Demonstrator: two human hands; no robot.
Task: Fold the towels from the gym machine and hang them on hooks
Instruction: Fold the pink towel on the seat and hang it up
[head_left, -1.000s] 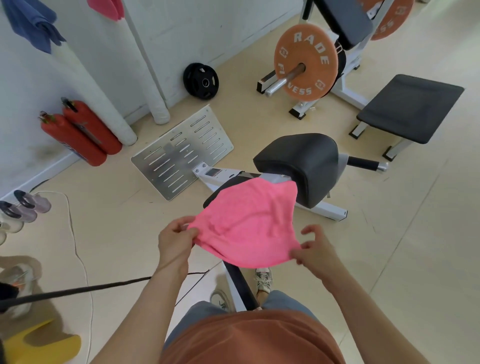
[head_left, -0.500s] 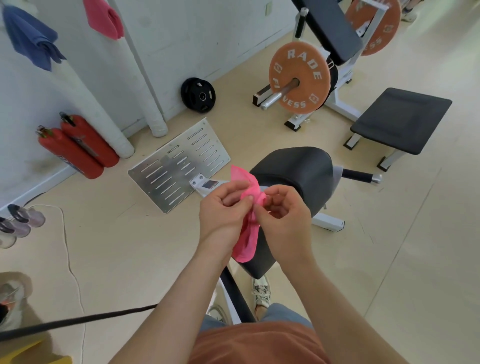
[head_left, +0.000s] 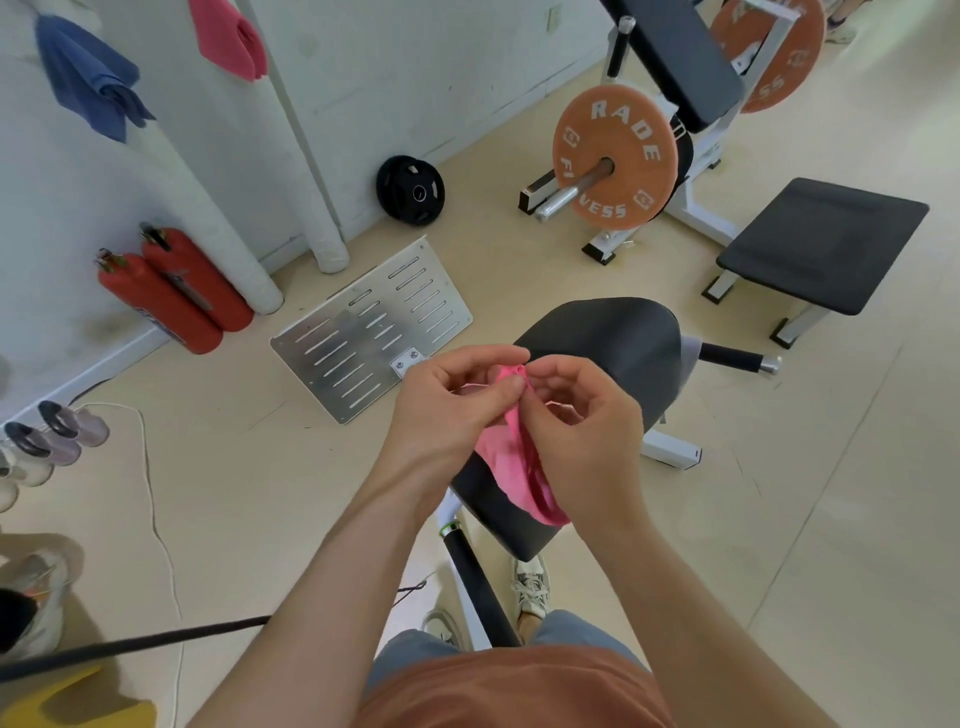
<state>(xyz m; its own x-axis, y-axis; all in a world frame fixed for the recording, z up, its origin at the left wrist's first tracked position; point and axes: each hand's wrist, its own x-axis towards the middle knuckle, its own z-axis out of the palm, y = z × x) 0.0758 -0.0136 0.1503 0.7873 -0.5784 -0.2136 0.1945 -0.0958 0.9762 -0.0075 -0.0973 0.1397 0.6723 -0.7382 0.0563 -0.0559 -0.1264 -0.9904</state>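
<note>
A pink towel (head_left: 511, 467) hangs folded in half between my hands, above the black padded seat (head_left: 623, 343) of the gym machine. My left hand (head_left: 447, 410) pinches its top corners from the left. My right hand (head_left: 582, 431) pinches the same top edge from the right, fingertips touching the left ones. Most of the towel is hidden behind my hands. On the wall at the upper left hang a blue towel (head_left: 88, 78) and another pink towel (head_left: 228, 36); their hooks are hidden by the cloth.
A slotted metal footplate (head_left: 363, 332) lies on the floor left of the seat. Two red fire extinguishers (head_left: 171, 291) lean on the wall. A weight machine with an orange plate (head_left: 613, 156) and a black bench (head_left: 821, 239) stand at the right. A white cable (head_left: 156, 519) crosses the floor.
The towel was spread wide between my hands a second ago. I brought both hands together, folding it in half, and now they pinch the joined top edge a little lower.
</note>
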